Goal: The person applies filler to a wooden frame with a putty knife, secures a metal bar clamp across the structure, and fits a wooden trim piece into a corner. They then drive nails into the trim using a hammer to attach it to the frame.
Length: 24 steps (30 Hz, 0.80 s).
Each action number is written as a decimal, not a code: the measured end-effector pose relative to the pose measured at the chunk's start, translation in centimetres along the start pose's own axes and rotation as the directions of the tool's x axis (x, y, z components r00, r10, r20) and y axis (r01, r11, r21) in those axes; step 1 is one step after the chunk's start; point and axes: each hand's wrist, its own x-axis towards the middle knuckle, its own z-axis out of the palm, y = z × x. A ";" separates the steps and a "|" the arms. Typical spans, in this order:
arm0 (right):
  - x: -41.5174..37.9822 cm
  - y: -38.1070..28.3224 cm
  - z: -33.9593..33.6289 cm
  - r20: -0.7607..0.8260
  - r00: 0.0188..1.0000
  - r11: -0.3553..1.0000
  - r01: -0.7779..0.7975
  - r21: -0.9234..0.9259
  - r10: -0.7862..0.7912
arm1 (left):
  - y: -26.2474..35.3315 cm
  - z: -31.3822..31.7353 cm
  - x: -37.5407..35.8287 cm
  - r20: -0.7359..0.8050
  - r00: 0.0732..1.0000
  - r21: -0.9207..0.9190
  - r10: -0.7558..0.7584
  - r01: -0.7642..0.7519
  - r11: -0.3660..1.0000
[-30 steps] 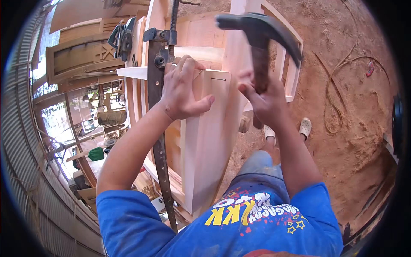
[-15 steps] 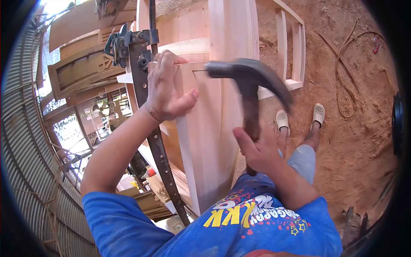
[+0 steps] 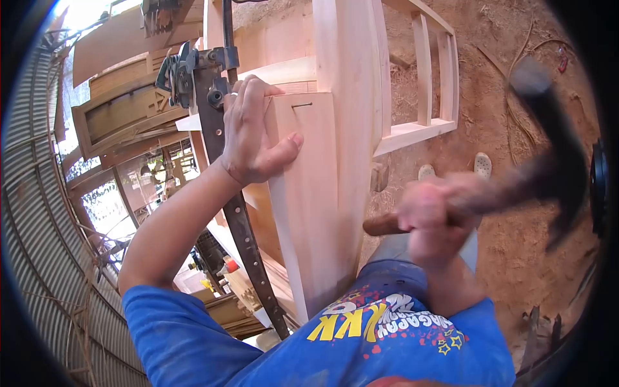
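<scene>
Filling the middle of the view from twelve o'clock down to six, a pale wooden frame stands upright on bare reddish earth, its broad planed face turned toward the camera and a slatted section reaching off toward one o'clock. Along the frame's nine o'clock edge runs a long dark steel bar clamp, slanting from the screw head near eleven o'clock down to the blue shirt at six. Corrugated metal wall curves round the nine o'clock rim, with stacked darker wooden panels at ten o'clock.

The left hand lies spread on the frame's upper corner, fingers draped over the top edge beside the clamp head and the thumb pressed flat against the front face; it grips nothing, only braces the wood. A ring shows on one finger. At three o'clock the right hand is closed in a fist round the wooden handle of a hammer, raised well away from the frame and smeared by motion blur, its dark head up at two o'clock. Smallest of all, a thin nail lies sideways against the frame's face just right of the left fingertips, near twelve o'clock. Two pale sandals peep out past the frame.
</scene>
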 end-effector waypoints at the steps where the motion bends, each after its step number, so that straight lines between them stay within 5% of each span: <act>1: 0.4 -0.5 0.3 -0.061 0.992 0.988 0.118 0.104 -0.112 | -0.1 0.0 0.2 -0.003 1.000 0.008 0.007 -0.007 1.000; 2: 0.7 -0.7 0.5 -0.133 0.967 0.950 0.241 0.200 -0.218 | -0.1 0.0 0.5 -0.005 1.000 0.017 0.016 -0.016 1.000; 5: -1.8 1.8 -0.1 0.027 1.000 0.995 -0.002 -0.100 0.005 | -0.2 0.1 0.5 -0.018 0.999 0.002 0.035 -0.035 0.999; 8: 0.2 2.9 0.5 0.193 0.911 0.833 -0.227 -0.505 0.365 | -0.1 -0.1 0.4 -0.004 1.000 0.021 0.018 -0.017 1.000; 12: 0.1 0.6 1.0 0.042 0.999 0.996 -0.013 -0.084 0.016 | -0.4 0.2 0.3 -0.016 0.999 -0.005 0.032 -0.033 0.999; 15: -0.1 0.1 1.8 -0.128 0.980 0.975 0.168 0.145 -0.150 | -0.4 0.0 0.6 -0.026 0.999 0.006 0.045 -0.045 0.999; 16: 0.3 1.2 1.4 0.054 0.999 0.992 0.010 -0.126 -0.003 | -0.5 0.0 0.6 -0.025 0.998 0.007 0.049 -0.049 0.999; 18: 1.2 2.6 0.7 0.232 0.885 0.728 -0.157 -0.668 0.404 | -0.1 0.3 0.3 -0.027 0.998 0.005 0.060 -0.059 0.998; 24: -0.3 0.2 -0.3 0.083 0.991 0.989 -0.093 -0.117 0.103 | -0.5 0.2 0.6 -0.059 0.995 0.028 0.083 -0.081 0.996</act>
